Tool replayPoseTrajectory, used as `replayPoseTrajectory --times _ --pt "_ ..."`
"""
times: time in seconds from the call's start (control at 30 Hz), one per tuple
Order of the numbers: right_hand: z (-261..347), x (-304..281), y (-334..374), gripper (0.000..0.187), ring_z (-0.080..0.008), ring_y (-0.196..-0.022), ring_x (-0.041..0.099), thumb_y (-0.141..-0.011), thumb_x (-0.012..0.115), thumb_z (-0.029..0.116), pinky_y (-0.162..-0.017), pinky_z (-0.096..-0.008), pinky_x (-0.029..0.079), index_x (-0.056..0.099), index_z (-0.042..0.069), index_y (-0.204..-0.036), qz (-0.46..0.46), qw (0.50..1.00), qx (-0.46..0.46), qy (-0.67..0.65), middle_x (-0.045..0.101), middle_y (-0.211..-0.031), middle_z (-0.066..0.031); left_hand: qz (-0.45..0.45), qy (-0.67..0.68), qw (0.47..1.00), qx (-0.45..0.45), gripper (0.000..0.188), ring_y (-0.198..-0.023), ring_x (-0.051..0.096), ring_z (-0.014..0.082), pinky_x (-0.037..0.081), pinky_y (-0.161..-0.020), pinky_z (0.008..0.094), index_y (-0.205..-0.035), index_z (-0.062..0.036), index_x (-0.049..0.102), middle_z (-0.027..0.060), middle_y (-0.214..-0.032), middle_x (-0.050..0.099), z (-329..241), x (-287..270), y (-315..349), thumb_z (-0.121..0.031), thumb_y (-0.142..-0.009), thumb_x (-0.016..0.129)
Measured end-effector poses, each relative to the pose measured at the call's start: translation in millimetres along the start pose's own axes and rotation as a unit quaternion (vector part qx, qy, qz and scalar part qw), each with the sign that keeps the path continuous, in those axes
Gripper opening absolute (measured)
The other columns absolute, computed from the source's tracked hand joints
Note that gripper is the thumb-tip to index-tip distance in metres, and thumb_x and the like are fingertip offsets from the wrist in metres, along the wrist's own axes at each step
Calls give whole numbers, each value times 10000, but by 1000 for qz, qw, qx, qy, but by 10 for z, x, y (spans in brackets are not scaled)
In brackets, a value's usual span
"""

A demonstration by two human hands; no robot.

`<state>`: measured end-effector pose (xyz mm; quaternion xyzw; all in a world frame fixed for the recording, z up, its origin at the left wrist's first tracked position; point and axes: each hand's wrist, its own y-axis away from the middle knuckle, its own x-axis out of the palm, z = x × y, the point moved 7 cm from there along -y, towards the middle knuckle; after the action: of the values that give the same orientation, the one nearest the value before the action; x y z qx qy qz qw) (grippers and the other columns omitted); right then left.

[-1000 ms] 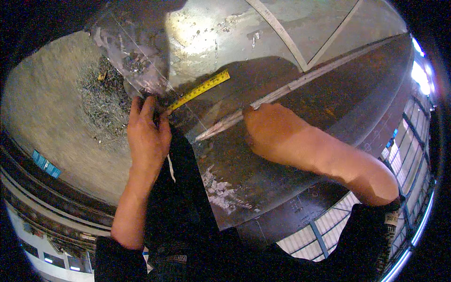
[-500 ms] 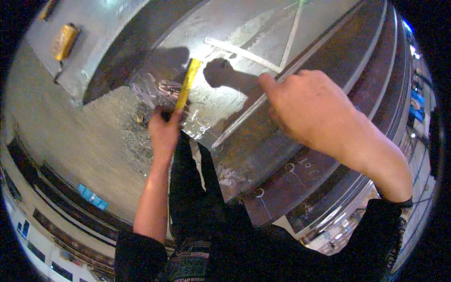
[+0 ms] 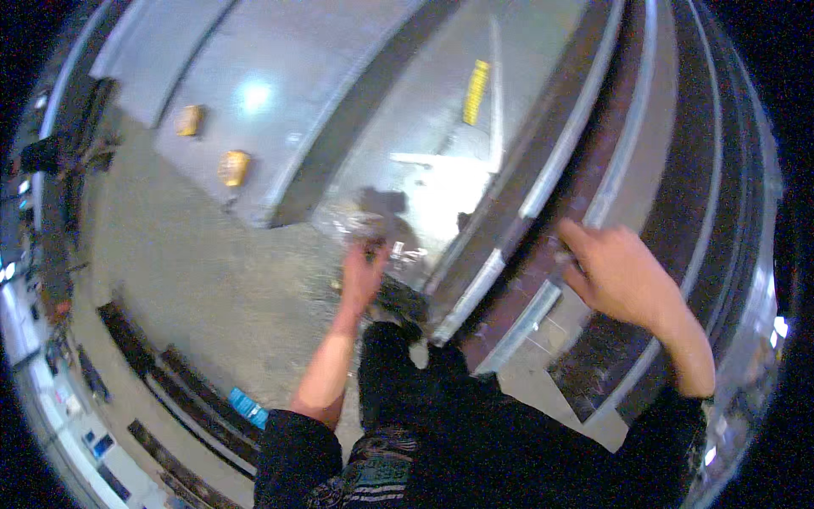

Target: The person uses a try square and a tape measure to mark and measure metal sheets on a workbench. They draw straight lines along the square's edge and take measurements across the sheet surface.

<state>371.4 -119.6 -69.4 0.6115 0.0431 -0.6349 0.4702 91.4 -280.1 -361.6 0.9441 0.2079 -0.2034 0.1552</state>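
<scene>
My left hand (image 3: 363, 273) is low at the near end of a steel beam's web, fingers curled round something dark that I cannot make out. Just beyond it lies a crumpled clear, shiny bundle (image 3: 363, 225). My right hand (image 3: 619, 276) hovers over the brown beams at the right, fingers bent and thumb below; what they hold, if anything, is blurred. A yellow strip (image 3: 476, 92) with dark marks, like a tape measure blade, lies farther up the grey steel surface (image 3: 432, 106), apart from both hands. Beside it rests a pale L-shaped square (image 3: 496, 93).
Long steel beams (image 3: 585, 110) run side by side along the right. Two yellow box-shaped devices (image 3: 233, 167) sit on the grey plate at the far left. Concrete floor (image 3: 203, 263) spreads at the left, with dark steel bars and a blue object (image 3: 248, 407) lower down.
The view has shifted. My right hand has moved right, off the lit surface and over the beams. The yellow strip, earlier at my left hand, now lies farther away beside the square.
</scene>
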Motion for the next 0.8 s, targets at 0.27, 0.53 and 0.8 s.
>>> replayPoseTrajectory --times 0.27,0.53,0.8 --pt "731 213 694 246 -454 -744 590 -775 668 168 -654 -524 450 522 2 -882 -47 992 -35 -113 594 -746 -243 85 -243 854 -452 444 -915 660 379 537 -792 447 -1091 -19 650 261 -1027 656 3032 -1598 3553 -347 -794 677" --pt "2506 820 829 280 -459 -761 606 -821 637 241 -667 -505 485 566 -10 -924 -88 984 -139 -67 607 -746 -269 -161 325 793 -490 303 -745 678 260 538 -575 394 -1119 -29 592 120 -907 674 3617 -1730 5325 -182 -869 669" --pt "3481 2265 318 252 -286 -716 671 -829 654 229 -623 -407 525 624 -3 -924 80 976 -98 -177 688 -811 -161 -171 320 810 -461 243 -785 673 271 539 -621 395 -1083 -46 620 110 -925 676 4032 -1490 6732 -209 -903 599"
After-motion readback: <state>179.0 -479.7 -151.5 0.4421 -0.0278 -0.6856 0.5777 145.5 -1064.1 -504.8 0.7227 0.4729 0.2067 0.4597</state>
